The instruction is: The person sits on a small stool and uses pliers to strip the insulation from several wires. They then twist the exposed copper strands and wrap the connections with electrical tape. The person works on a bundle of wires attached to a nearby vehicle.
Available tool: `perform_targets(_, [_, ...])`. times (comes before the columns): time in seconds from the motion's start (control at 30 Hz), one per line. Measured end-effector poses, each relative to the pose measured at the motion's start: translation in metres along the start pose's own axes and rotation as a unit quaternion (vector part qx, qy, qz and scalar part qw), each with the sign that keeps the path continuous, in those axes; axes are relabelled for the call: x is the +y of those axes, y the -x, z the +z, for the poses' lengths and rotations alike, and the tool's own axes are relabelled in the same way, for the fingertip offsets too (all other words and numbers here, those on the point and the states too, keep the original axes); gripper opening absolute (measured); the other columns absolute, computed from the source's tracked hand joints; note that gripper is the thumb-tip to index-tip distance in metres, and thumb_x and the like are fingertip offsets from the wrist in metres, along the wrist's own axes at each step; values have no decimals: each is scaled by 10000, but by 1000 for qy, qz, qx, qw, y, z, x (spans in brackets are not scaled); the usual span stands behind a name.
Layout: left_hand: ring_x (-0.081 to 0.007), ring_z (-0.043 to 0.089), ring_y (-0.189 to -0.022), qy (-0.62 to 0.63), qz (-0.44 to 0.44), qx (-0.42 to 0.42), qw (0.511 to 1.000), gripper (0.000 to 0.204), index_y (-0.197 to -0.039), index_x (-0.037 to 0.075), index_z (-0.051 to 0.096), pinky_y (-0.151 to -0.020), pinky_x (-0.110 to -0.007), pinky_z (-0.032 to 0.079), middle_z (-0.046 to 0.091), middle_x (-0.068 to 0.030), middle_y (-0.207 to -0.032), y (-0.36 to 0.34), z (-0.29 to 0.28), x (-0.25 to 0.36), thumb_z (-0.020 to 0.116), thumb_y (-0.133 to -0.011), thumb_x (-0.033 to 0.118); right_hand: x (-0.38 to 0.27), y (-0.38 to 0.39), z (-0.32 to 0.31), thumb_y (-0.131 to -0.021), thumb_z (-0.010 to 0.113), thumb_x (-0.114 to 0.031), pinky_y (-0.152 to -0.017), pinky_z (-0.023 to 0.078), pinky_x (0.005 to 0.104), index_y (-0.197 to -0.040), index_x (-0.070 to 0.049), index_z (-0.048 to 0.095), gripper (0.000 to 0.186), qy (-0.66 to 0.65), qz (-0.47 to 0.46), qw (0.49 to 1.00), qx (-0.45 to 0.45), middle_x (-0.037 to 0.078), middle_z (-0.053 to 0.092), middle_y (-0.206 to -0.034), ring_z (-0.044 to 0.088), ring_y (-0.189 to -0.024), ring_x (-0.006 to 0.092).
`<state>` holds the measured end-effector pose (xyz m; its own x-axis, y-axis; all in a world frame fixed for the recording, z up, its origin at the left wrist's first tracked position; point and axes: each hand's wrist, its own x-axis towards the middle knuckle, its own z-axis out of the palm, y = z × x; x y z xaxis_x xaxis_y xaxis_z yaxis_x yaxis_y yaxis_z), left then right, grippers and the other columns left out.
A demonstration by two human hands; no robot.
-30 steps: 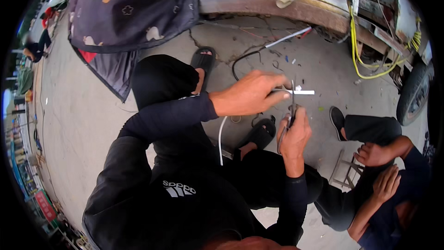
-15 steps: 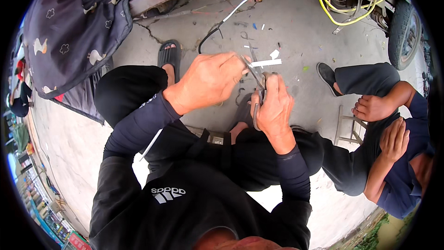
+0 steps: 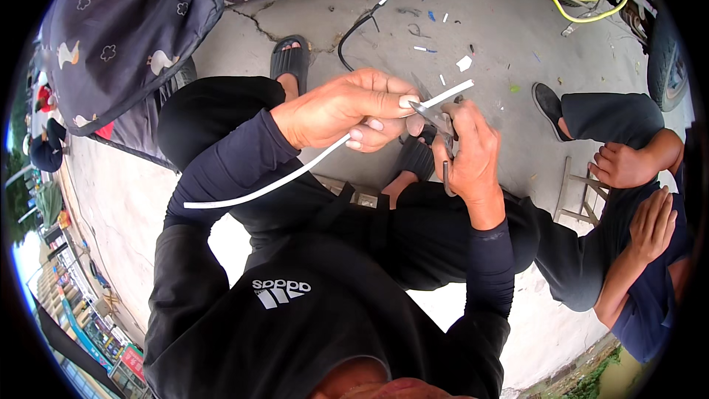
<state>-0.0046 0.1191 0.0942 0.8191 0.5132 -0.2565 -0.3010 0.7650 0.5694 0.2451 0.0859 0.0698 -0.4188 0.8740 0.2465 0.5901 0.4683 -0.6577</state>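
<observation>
My left hand (image 3: 353, 111) is closed around a white cable (image 3: 275, 186), pinching it between thumb and fingers. One long end of the cable trails down over my left forearm, and a short end sticks out past my fingertips to the right. Scissors (image 3: 437, 120) are in my right hand (image 3: 473, 149), its fingers through the handles. Their blades meet the cable just beside my left thumb tip; whether they have cut into it I cannot tell.
A black cord joined to white cable (image 3: 362, 21) lies on the concrete, among white scraps (image 3: 464, 63). A patterned dark cover (image 3: 125, 44) hangs at left. Yellow hose (image 3: 572, 15) is at far right. Another person sits at right, hands (image 3: 650, 220) resting, by a small stool (image 3: 580, 192).
The white cable has turned in my left hand, its long end now lying across my left forearm. Both hands sit slightly further right in view, and the view itself has shifted.
</observation>
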Motion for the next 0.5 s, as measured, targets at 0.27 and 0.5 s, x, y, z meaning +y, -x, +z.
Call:
perform_targets(0.27, [-33, 352, -578, -249, 62, 188, 948, 234, -1083, -1, 635, -538, -211, 296, 458, 42, -702, -4, 11, 11, 543, -1074, 214, -21, -8, 7, -744, 722, -4, -624, 519, 466, -1145, -75, 616, 420, 23, 91, 995, 26, 152, 604, -915, 644, -721, 389])
perform_targets(0.5, [-15, 336, -619, -353, 45, 220, 908, 226, -1081, 25, 646, -537, -221, 261, 420, 89, -701, -20, 4, 3, 564, -1065, 235, -3, -3, 9, -739, 747, -24, -662, 518, 490, -1143, -76, 613, 429, 17, 139, 990, -7, 156, 617, -964, 643, -792, 416])
